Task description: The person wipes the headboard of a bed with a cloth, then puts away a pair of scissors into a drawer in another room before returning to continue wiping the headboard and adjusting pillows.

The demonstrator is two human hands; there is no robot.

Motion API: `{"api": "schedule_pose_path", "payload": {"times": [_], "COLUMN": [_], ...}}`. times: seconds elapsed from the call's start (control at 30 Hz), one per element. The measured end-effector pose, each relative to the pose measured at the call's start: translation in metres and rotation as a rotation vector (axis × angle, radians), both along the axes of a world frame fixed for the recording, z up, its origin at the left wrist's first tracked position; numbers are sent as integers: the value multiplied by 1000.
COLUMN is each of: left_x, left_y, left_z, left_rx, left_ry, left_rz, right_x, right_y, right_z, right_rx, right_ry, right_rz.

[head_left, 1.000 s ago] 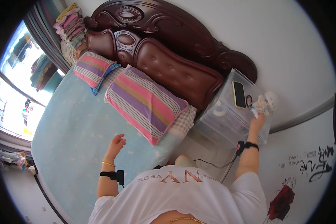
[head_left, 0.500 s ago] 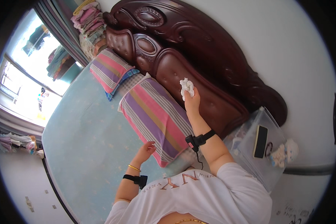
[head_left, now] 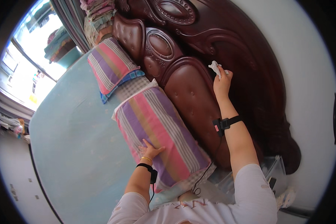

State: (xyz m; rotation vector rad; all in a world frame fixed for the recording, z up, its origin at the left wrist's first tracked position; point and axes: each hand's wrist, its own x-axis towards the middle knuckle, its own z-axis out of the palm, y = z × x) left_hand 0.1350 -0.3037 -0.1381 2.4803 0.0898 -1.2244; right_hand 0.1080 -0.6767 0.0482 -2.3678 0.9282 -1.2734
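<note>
My right hand [head_left: 222, 83] is closed round a crumpled white tissue [head_left: 214, 67], whose loose end sticks out past the fingers. It is at the dark carved wooden headboard [head_left: 246, 82], by the upper edge of the brown padded panel [head_left: 192, 93]; whether the tissue touches the wood I cannot tell. My left hand [head_left: 150, 150] lies with spread fingers on the nearer pillow [head_left: 164, 130], which has pink, purple, tan and grey stripes. Nothing is held in that hand. A matching striped pillow [head_left: 110, 65] lies farther off, with blue checked cloth [head_left: 128, 77] under it.
A pale blue sheet [head_left: 71, 142] covers the bed. Folded cloths [head_left: 99, 13] are stacked at its far corner beside a grey curtain [head_left: 69, 22] and a bright window. Next to the headboard's near end is a clear plastic box [head_left: 276, 164], partly behind my right arm.
My right hand has moved right with the tissue, up to the headboard's carved part. My left hand has come down onto the nearer pillow. The view has shifted closer to the bed.
</note>
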Motion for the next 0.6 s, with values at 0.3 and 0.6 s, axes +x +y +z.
{"api": "schedule_pose_path", "payload": {"times": [0.3,0.6], "left_x": [11,21], "left_y": [-34,-46], "left_z": [-67,-116], "left_rx": [132,316], "left_ry": [-106,-106], "left_rz": [181,168], "right_x": [123,230], "right_y": [-35,-45], "right_z": [3,-29], "right_rx": [-170,-352], "right_ry": [121,111], "right_rz": [176,155]}}
